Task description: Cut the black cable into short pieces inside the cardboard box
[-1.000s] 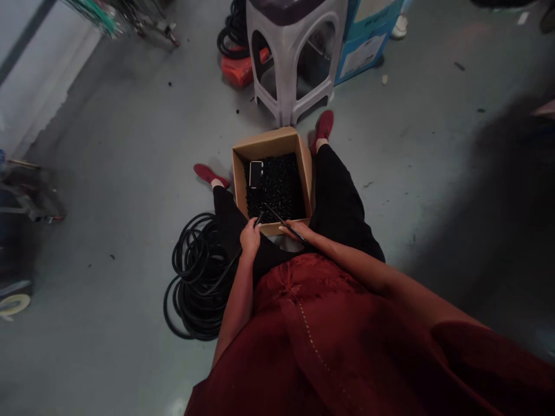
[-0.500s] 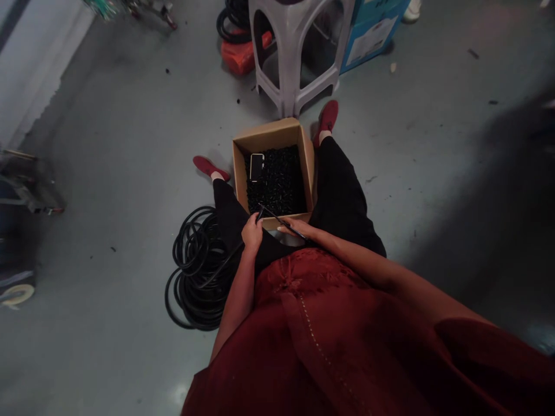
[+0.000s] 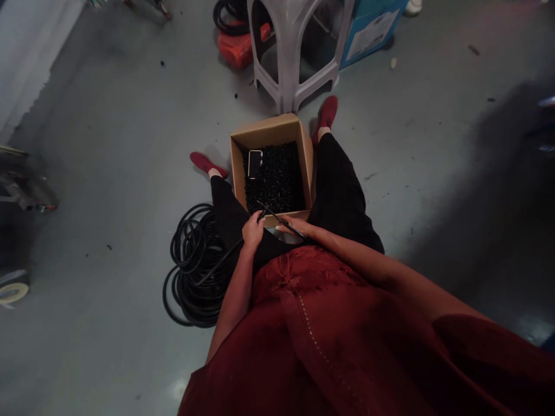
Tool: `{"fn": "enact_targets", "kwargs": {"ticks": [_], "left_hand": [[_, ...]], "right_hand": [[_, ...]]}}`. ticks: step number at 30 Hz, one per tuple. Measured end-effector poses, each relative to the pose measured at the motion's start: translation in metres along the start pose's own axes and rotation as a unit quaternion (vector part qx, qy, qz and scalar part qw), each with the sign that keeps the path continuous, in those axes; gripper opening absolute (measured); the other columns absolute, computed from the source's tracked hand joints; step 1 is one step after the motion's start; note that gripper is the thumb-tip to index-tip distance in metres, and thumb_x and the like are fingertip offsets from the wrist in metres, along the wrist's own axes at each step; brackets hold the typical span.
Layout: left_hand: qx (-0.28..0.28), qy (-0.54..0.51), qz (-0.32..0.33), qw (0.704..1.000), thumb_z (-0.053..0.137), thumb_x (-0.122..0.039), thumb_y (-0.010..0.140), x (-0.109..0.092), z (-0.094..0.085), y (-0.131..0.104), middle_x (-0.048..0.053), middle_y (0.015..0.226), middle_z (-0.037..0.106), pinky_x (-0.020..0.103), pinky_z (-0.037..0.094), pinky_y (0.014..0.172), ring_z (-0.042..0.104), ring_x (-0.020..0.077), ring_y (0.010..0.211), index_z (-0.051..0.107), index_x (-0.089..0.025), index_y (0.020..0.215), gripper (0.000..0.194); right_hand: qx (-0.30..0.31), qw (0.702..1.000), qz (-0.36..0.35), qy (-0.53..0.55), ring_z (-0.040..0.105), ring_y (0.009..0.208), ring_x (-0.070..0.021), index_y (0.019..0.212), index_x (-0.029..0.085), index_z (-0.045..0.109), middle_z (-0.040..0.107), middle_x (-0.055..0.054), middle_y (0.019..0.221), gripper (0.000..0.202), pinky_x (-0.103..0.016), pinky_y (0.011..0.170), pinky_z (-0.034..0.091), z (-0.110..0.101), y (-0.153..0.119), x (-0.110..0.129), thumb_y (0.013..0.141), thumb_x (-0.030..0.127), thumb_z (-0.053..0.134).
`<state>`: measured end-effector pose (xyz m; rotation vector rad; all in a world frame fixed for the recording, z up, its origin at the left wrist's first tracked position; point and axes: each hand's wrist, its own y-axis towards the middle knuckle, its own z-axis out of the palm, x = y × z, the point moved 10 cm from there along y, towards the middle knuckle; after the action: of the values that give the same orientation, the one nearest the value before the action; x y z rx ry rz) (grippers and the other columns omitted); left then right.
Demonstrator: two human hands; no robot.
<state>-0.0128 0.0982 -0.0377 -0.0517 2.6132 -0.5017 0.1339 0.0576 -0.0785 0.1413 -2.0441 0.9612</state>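
My left hand (image 3: 253,229) is closed round a black cable just outside the near edge of a cardboard box (image 3: 306,156). From it the cable runs back to a large black coil (image 3: 193,271) on the floor beside my left leg. In my right hand (image 3: 292,224) is a thin dark rod-like tool (image 3: 277,217), whose tip points up and left over the box's near rim. Small black pieces (image 3: 277,179) fill the box's bottom, and a phone (image 3: 255,164) with a pale edge lies on them at the left.
A grey plastic stool (image 3: 288,52) stands just beyond the box. Behind it are a blue box (image 3: 373,29) and a red object (image 3: 237,49) under more black cable. A tape roll (image 3: 14,293) is at the far left. My legs flank the box.
The rod's tip and my left hand's cable end have moved slightly apart. The whole view has shifted a little; both hands keep their hold.
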Motion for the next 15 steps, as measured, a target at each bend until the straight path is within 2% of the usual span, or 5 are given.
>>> {"fn": "enact_targets", "kwargs": {"ticks": [7,15], "left_hand": [[0.028,-0.013,0.012,0.999,0.052,-0.028,0.090,-0.0058,0.0063,-0.0016,0.000,0.122,0.068,0.026,0.045,0.095,0.062,0.0169,0.111,0.059,-0.027,0.125,0.036],[0.035,-0.036,0.018,0.999,0.054,-0.028,0.089,-0.0100,0.0086,-0.0005,0.001,0.118,0.070,0.026,0.046,0.093,0.064,0.0172,0.108,0.061,-0.027,0.124,0.036]], "right_hand": [[-0.001,1.000,-0.014,0.016,0.052,0.126,-0.0274,0.146,0.018,0.036,0.053,-0.012,0.139,0.069,-0.036,0.103,0.041,0.0014,0.0003,-0.0006,0.089,0.055,0.050],[-0.016,1.000,-0.020,0.017,0.056,0.120,-0.0267,0.140,0.019,0.043,0.058,-0.011,0.133,0.060,-0.035,0.099,0.043,0.0008,0.0031,-0.0035,0.090,0.052,0.051]]}}
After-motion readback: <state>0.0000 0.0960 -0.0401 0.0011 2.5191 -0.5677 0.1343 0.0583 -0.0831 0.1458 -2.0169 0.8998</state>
